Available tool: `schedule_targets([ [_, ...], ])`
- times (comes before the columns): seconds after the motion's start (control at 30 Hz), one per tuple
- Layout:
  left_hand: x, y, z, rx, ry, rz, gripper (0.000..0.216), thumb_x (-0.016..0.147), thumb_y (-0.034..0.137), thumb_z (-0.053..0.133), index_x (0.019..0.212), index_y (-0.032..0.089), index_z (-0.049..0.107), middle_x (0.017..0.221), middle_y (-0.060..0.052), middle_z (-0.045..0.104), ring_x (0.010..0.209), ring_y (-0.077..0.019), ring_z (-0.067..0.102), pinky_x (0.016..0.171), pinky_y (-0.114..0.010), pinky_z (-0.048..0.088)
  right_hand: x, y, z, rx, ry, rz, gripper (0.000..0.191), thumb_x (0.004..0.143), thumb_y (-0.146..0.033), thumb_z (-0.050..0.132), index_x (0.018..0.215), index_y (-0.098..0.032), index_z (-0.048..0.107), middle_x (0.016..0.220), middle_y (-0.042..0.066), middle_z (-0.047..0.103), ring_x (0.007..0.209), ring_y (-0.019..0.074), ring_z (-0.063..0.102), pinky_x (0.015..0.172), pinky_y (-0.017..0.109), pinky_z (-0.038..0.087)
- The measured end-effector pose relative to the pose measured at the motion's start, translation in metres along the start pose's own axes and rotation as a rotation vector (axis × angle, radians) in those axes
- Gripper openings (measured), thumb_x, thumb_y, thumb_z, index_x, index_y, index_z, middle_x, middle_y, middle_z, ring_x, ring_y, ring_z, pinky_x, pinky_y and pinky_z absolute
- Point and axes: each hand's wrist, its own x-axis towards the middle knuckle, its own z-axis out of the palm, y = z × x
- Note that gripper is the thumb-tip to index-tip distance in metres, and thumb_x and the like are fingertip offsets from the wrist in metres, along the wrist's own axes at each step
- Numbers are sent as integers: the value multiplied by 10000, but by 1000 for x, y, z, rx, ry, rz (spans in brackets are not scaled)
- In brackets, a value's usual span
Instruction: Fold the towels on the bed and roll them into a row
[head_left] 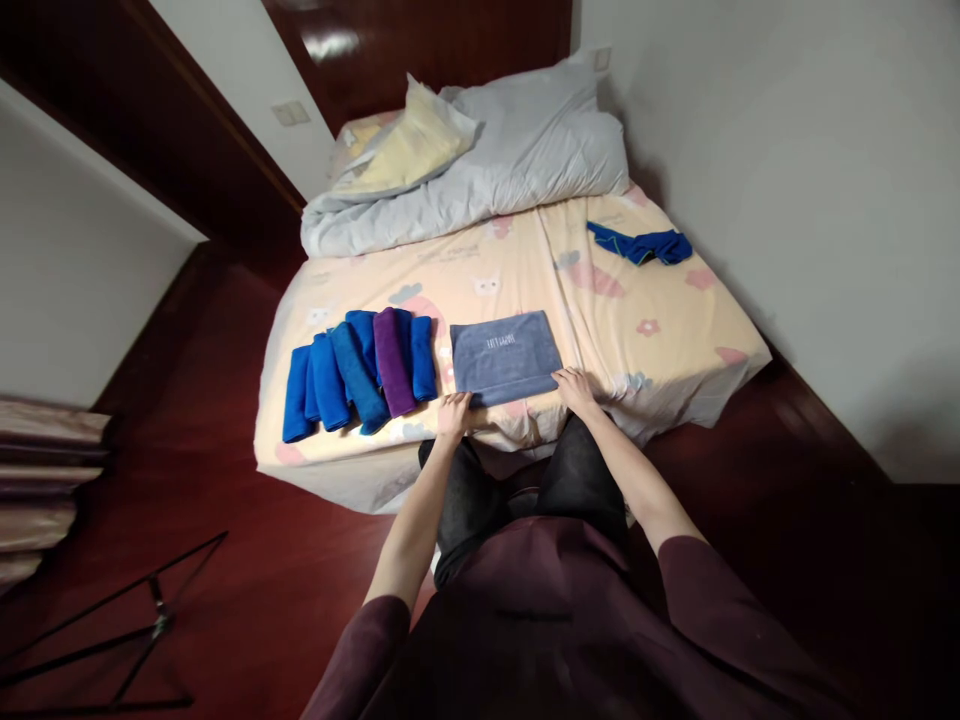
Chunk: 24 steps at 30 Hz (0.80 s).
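A grey-blue towel (506,352) with small white lettering lies folded into a flat rectangle near the front edge of the bed. My left hand (454,412) is closed on its near left corner. At the near right corner, the fingers of my right hand (573,388) hold the same edge. Just left of the towel lie several rolled towels side by side, among them a purple rolled towel (393,362), a teal rolled towel (358,376) and a blue rolled towel (298,395).
A crumpled blue cloth (649,245) lies on the right side of the bed (675,320). A grey-white quilt (525,145) and a yellow pillow (416,145) are heaped at the far end. Thin black stand legs (146,630) rest on the floor at lower left.
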Motion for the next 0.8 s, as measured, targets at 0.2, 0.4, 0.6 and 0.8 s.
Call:
schedule_targets([
  [0.2, 1, -5, -5, -36, 48, 29, 356, 822, 77, 540, 1076, 213, 749, 1044, -133, 773, 1055, -296, 689, 1042, -438, 452, -1, 2, -6, 22, 42, -7, 479, 877, -12, 514, 1221, -209, 781, 1170, 126, 768, 1156, 270, 638, 1022, 387, 501],
  [0.4, -25, -13, -16, -60, -11, 86, 356, 833, 94, 559, 1094, 229, 761, 1118, -120, 770, 1127, -294, 671, 1106, -481, 434, -23, 9, -15, 84, -45, -65, 449, 867, -1, 543, 1179, -199, 799, 1173, 123, 776, 1143, 277, 669, 1028, 391, 516],
  [0.6, -42, -10, -17, -198, 1, 82, 383, 822, 90, 558, 1126, 219, 750, 1207, -114, 741, 1249, -284, 621, 1111, -506, 470, -34, 19, -10, 386, 40, -35, 460, 796, -10, 564, 1128, -222, 803, 1166, 75, 776, 1163, 238, 687, 1096, 411, 520],
  [0.8, -30, -6, -15, -326, 59, 71, 444, 789, 80, 542, 1166, 212, 738, 1210, -93, 746, 1222, -273, 648, 1127, -481, 473, -15, 19, 11, 928, 222, 202, 414, 738, -133, 604, 1116, -173, 768, 1146, 95, 790, 1109, 257, 741, 1009, 424, 589],
])
